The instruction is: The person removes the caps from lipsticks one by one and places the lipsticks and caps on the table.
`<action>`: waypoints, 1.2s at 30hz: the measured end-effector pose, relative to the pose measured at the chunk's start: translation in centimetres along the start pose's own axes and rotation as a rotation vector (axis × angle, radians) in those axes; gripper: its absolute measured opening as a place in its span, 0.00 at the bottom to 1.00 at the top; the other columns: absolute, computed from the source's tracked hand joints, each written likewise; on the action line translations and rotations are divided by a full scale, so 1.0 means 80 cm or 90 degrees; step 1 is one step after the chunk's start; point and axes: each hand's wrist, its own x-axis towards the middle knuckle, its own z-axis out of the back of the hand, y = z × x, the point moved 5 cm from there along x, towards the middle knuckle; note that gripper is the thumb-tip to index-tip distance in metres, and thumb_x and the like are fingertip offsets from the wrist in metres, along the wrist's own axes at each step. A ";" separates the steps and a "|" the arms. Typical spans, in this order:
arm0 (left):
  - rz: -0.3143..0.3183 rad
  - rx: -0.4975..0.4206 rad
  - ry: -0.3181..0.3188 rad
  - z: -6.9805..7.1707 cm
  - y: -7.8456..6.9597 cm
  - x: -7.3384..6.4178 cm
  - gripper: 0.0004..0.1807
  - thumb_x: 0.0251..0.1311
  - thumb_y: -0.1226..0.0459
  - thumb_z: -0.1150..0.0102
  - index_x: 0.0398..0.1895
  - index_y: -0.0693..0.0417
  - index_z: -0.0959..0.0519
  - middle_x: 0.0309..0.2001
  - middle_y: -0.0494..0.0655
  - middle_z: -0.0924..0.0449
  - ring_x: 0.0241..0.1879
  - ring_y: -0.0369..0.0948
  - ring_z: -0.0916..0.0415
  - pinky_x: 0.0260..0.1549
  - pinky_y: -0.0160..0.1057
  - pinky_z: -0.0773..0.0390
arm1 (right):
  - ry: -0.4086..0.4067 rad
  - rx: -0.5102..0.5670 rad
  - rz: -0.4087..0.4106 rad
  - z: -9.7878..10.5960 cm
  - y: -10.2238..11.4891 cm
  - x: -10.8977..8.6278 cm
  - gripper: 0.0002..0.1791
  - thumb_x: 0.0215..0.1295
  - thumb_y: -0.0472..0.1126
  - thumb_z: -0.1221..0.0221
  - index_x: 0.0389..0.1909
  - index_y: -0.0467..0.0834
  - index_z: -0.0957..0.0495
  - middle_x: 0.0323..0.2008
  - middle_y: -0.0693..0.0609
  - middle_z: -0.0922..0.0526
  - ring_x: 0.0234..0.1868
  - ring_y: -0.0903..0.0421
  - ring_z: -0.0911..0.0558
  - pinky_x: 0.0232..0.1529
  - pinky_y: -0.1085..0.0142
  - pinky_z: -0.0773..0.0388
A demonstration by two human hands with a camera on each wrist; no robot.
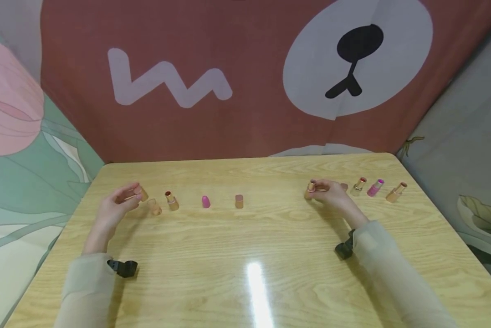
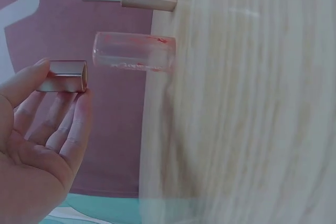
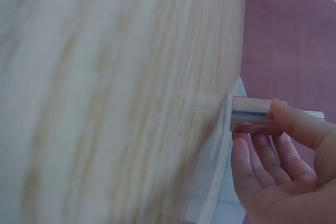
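Note:
Between the thumb and fingertips of my left hand is a rose-gold lipstick cap, raised over the left side of the table. Its hollow end faces down toward the wood in the left wrist view. Just beside it a clear cap stands upright, followed by an uncapped gold lipstick. Over the right half, my right hand pinches a gold lipstick tube by its sides, base downward and the shiny inner sleeve pointing up. Its base is close over the table.
A magenta cap and a rose-gold cap stand mid-table. Right of my right hand are a gold lipstick, a pink lipstick and another gold one. A small reddish piece is partly hidden behind that hand.

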 end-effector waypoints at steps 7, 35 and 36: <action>0.010 0.036 0.023 0.005 0.013 -0.003 0.29 0.66 0.62 0.45 0.67 0.66 0.37 0.42 0.13 0.26 0.42 0.15 0.28 0.38 0.20 0.22 | 0.005 0.004 0.003 -0.001 -0.002 0.000 0.22 0.64 0.34 0.41 0.55 0.25 0.29 0.63 0.31 0.31 0.61 0.42 0.28 0.40 0.85 0.29; 0.112 0.168 0.133 0.014 0.047 -0.008 0.36 0.67 0.52 0.46 0.70 0.66 0.42 0.47 0.18 0.32 0.42 0.13 0.30 0.43 0.23 0.22 | 0.023 -0.003 -0.008 0.005 -0.007 0.001 0.22 0.65 0.34 0.42 0.54 0.24 0.30 0.55 0.29 0.25 0.57 0.44 0.26 0.40 0.85 0.30; 0.113 0.165 0.134 0.014 0.048 -0.008 0.36 0.67 0.52 0.46 0.70 0.66 0.42 0.46 0.16 0.32 0.41 0.13 0.30 0.43 0.23 0.22 | 0.022 -0.003 -0.009 0.005 -0.008 0.000 0.22 0.65 0.34 0.41 0.54 0.24 0.30 0.55 0.29 0.26 0.57 0.44 0.26 0.40 0.85 0.30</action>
